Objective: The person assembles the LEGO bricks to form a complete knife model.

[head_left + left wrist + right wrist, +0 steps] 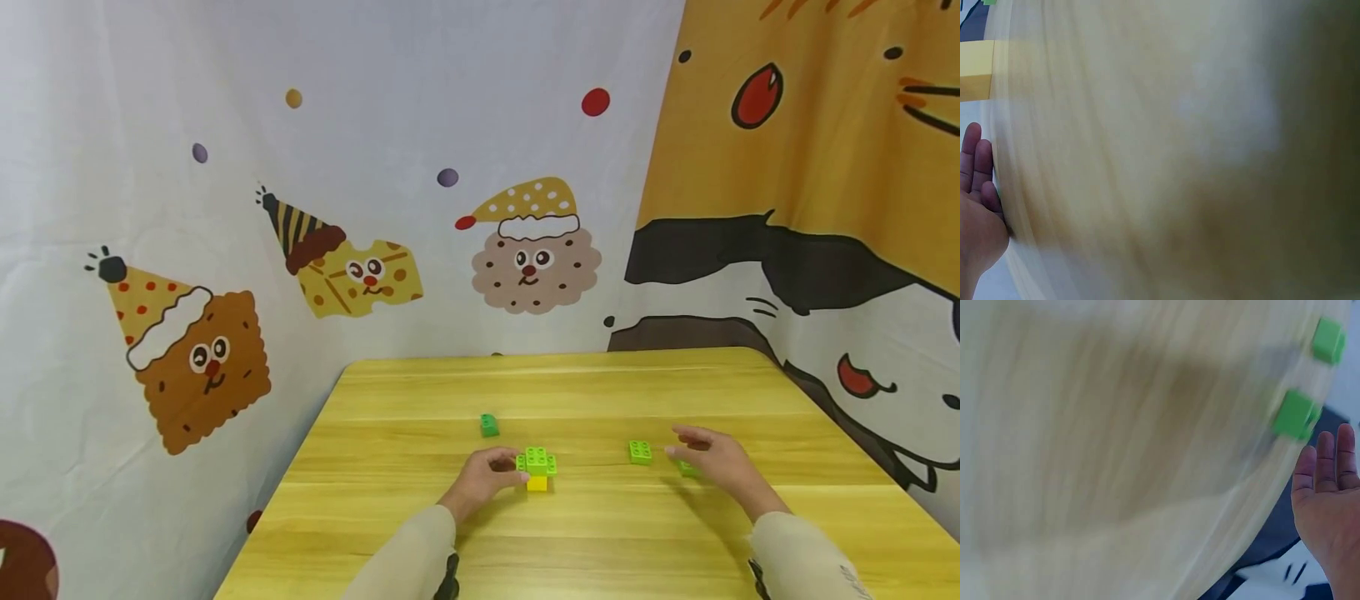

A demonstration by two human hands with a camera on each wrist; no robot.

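Observation:
A small stack of toy building blocks [536, 461] stands on the table, lime green pieces above a yellow block [537, 483]. My left hand [480, 481] is at its left side, thumb and forefinger spread beside a lime piece; firm contact cannot be made out. In the left wrist view, loosely bent fingers of the left hand [982, 206] appear below the yellow block [975, 69]. Over a lime block [688, 469] hovers my right hand [720, 467], which partly hides it. The right wrist view has the right hand [1330, 500] with extended fingers near a green block [1296, 415].
Left of the right hand sits another lime block [640, 452]. A darker green block [489, 425] with a sloped side lies behind the stack. The wooden table [555, 550] meets a cartoon-printed curtain [420, 100] at the back.

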